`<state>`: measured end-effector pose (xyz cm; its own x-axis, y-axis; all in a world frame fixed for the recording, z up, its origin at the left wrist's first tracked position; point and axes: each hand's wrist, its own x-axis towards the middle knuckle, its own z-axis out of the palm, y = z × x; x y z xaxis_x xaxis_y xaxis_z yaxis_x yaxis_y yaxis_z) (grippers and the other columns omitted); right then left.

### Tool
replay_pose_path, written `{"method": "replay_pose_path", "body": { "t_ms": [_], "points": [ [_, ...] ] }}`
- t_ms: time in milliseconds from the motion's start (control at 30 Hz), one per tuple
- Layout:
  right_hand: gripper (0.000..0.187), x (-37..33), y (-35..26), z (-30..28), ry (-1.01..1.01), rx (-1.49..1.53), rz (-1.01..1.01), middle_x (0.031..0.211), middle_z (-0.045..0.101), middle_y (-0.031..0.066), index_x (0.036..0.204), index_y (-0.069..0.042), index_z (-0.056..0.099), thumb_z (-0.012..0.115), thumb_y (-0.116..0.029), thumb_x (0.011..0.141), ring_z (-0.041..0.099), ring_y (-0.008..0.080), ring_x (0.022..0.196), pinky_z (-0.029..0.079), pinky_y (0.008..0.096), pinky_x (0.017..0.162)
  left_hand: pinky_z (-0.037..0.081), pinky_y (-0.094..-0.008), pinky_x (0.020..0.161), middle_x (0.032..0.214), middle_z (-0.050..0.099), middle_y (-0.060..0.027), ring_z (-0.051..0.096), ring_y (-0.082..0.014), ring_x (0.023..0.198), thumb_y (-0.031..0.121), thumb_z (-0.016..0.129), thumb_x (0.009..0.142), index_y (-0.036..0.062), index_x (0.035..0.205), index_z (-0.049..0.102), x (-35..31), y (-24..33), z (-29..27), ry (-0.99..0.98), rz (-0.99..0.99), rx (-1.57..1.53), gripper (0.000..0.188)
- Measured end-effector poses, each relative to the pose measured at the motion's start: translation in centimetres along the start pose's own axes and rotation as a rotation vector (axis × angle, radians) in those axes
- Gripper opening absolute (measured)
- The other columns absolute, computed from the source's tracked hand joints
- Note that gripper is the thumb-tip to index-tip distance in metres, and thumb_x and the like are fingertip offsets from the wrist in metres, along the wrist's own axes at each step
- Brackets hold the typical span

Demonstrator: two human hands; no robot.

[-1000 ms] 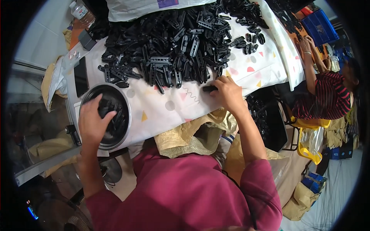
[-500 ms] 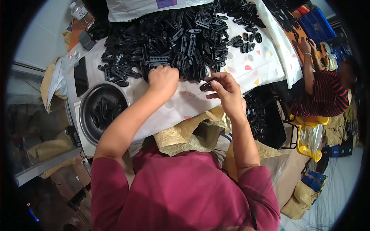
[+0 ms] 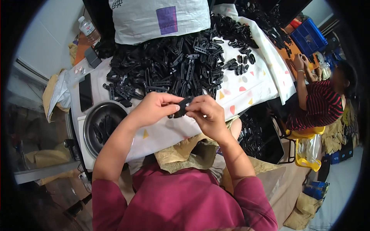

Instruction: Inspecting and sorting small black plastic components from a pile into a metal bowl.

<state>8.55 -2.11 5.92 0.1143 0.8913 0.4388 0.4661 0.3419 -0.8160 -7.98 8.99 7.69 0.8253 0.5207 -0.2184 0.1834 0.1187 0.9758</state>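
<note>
My left hand (image 3: 156, 109) and my right hand (image 3: 210, 116) meet in front of a large pile of black plastic clip-like pieces (image 3: 169, 65). Between their fingertips is a small black plastic piece (image 3: 181, 108). The left thumb and fingers pinch it from one side, the right fingers from the other. Whether it is a single piece or two put together is hidden by the fingers. To the left, a round metal bowl (image 3: 87, 129) holds several similar black pieces (image 3: 106, 129).
A white sack (image 3: 135, 25) lies behind the pile. A dark phone (image 3: 85, 92) and a plastic bottle (image 3: 88, 29) are at left. Brown paper (image 3: 185, 152) hangs over my lap. A black container (image 3: 266, 144) of dark pieces stands right, near a seated person (image 3: 318, 100) in stripes.
My left hand has left the pile's front edge and come to the black piece. My right hand has moved left with its piece. The whole view has shifted slightly.
</note>
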Motion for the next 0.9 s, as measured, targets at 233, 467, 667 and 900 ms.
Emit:
{"method": "replay_pose_path", "body": {
  "t_ms": [233,467,667,900],
  "points": [
    [0.034,-0.9,-0.5,0.3,0.132,-0.107,-0.051,0.098,0.051,0.0112,0.100,-0.003,0.058,0.067,0.009,0.070,0.056,0.0176,0.080,0.051,0.0251,0.065,0.047,-0.0317,0.068,0.088,0.063,-0.0146,0.061,-0.0272,0.079,0.015,0.069,0.071,0.0002,0.107,0.059,-0.9,1.2,1.7,0.124,0.440,0.692,0.040],
    [0.035,-0.5,1.1,-0.2,-0.159,-0.173,0.150,0.087,0.056,0.0100,0.106,-0.003,0.055,0.068,-0.007,0.075,0.059,0.0203,0.080,0.049,0.0309,0.063,0.048,-0.0318,0.072,0.098,0.063,-0.0145,0.061,-0.0249,0.087,0.008,0.069,0.071,0.0003,0.107,0.057,-0.7,-1.6,1.4,0.120,0.371,0.741,0.039],
    [0.030,4.6,12.0,-6.4,0.060,-0.507,0.260,0.092,0.057,0.0097,0.100,-0.007,0.061,0.067,-0.008,0.071,0.058,0.0237,0.084,0.045,0.0318,0.071,0.045,-0.0244,0.073,0.083,0.057,-0.0042,0.054,-0.0097,0.081,-0.003,0.059,0.075,0.0018,0.107,0.049,0.0,-6.5,-1.9,0.477,0.188,0.327,0.034],
    [0.030,5.9,14.2,-7.4,-0.244,-1.031,0.243,0.097,0.058,0.0116,0.099,-0.009,0.062,0.063,-0.012,0.069,0.053,0.0309,0.089,0.046,0.0384,0.076,0.046,-0.0272,0.065,0.080,0.066,-0.0095,0.062,-0.0194,0.071,0.019,0.068,0.073,0.0054,0.084,0.065,2.8,-3.0,-1.7,0.675,-0.076,0.664,0.017]
  ]
}}
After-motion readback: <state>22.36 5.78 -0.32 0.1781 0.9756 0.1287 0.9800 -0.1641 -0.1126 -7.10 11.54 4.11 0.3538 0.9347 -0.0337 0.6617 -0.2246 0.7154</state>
